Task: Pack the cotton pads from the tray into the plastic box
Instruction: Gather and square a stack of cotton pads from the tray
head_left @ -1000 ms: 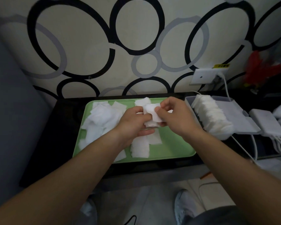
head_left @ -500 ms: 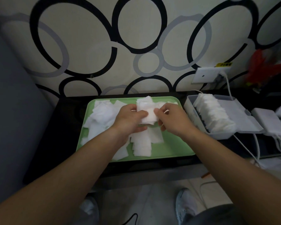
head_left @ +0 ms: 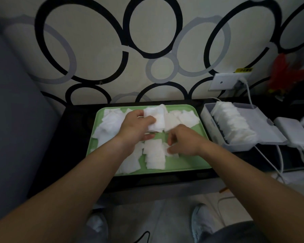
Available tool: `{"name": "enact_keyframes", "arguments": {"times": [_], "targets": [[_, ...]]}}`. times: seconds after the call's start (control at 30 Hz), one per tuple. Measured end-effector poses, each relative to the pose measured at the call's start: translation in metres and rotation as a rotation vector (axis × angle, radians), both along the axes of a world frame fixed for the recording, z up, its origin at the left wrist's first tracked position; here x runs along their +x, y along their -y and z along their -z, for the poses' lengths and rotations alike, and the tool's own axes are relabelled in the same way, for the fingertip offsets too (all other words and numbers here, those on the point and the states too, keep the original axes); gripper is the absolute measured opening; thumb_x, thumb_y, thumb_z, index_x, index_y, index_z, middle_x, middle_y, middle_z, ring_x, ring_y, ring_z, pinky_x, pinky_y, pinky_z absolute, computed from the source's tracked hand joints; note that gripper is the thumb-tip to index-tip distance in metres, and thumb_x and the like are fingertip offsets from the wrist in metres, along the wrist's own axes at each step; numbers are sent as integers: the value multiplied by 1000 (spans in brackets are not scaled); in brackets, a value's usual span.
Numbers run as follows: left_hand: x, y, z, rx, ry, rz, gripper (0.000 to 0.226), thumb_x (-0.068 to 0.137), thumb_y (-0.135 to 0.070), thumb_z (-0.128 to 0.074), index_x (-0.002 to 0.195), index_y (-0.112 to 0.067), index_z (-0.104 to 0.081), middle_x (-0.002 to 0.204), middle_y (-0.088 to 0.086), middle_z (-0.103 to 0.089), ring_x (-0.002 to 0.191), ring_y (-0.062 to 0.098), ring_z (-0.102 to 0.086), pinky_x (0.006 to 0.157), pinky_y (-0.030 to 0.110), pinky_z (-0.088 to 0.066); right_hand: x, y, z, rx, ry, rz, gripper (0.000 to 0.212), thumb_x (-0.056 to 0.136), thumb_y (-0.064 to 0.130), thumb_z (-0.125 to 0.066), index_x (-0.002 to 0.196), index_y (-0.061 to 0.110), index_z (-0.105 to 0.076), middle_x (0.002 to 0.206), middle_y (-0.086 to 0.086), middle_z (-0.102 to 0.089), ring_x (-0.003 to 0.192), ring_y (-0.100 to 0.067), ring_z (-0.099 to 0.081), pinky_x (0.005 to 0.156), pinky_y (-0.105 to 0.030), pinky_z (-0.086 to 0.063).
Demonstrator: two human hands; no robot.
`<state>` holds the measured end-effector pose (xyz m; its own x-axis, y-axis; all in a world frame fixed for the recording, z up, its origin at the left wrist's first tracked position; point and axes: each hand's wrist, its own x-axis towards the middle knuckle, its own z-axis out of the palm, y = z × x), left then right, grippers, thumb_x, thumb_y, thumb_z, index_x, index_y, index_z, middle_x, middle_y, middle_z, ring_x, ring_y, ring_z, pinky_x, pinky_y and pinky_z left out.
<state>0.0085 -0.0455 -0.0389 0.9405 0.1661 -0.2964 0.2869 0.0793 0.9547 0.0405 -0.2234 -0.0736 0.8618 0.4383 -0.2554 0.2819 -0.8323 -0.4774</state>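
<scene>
The right hand [head_left: 184,141] has let go of the pad stack [head_left: 155,118] and dropped to loose pads [head_left: 154,155] low on the green tray [head_left: 191,162], fingers curled, grip too blurred to tell. Bare green lies open along the tray's right edge, beside the pad-filled plastic box [head_left: 206,118]. The left hand [head_left: 135,128] clasps the pad stack mid-frame.

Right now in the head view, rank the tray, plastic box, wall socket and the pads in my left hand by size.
1. Tray
2. Plastic box with open lid
3. Wall socket and pads in the left hand look alike; socket is farther, so unranked.
</scene>
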Motion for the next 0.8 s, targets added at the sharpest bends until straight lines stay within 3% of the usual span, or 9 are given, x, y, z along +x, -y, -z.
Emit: {"name": "enact_keyframes", "arguments": {"times": [0.2, 0.37, 0.47, 0.57, 0.7, 0.8], "targets": [[1, -1, 1, 26, 9, 2, 25, 91, -12, -65, 116, -8, -62, 103, 5, -65, 88, 20, -68, 59, 26, -59, 0, 13, -17, 156, -13, 59, 23, 80, 6, -70, 81, 25, -58, 89, 6, -62, 84, -14, -61, 72, -24, -49], [0, 1, 3, 91, 5, 17, 18, 93, -11, -64, 110, -13, -61, 98, 0, -64, 84, 18, -66, 63, 29, -62, -5, 33, -46, 640, -233, 187, 21, 86, -7, -62, 97, 11, -60, 91, -7, -58, 83, -18, -62, 72, -30, -58], [0, 5, 4, 103, 13, 31, 23, 93, -11, -64, 115, -12, -61, 102, 1, -64, 87, 18, -66, 64, 30, -62, -7, 29, -49, 511, -107, 170, 24, 86, -5, -63, 101, 13, -62, 94, -4, -59, 82, -19, -63, 69, -26, -57], [-2, 8, 5, 141, 11, 66, 21, 92, -10, -65, 112, -14, -61, 106, 3, -65, 91, 19, -67, 71, 35, -62, -11, 24, -50, 638, -222, 143, 26, 85, -8, -65, 104, 11, -64, 89, -4, -59, 82, -13, -64, 69, -23, -56], [-5, 11, 5, 151, -1, 209, 12, 89, -15, -71, 99, -19, -67, 103, 4, -73, 94, 20, -70, 77, 37, -62, -11, 24, -55, 872, -277, 162, 25, 85, -9, -67, 103, 7, -62, 87, -9, -63, 83, -16, -65, 77, -36, -58], [-8, 16, 4, 120, 5, 294, 17, 93, -10, -66, 108, -17, -69, 102, 5, -76, 94, 18, -72, 74, 32, -62, -10, 22, -51, 827, -184, 229, 23, 81, -3, -74, 97, 10, -63, 86, -8, -66, 83, -19, -66, 81, -44, -57]]}}
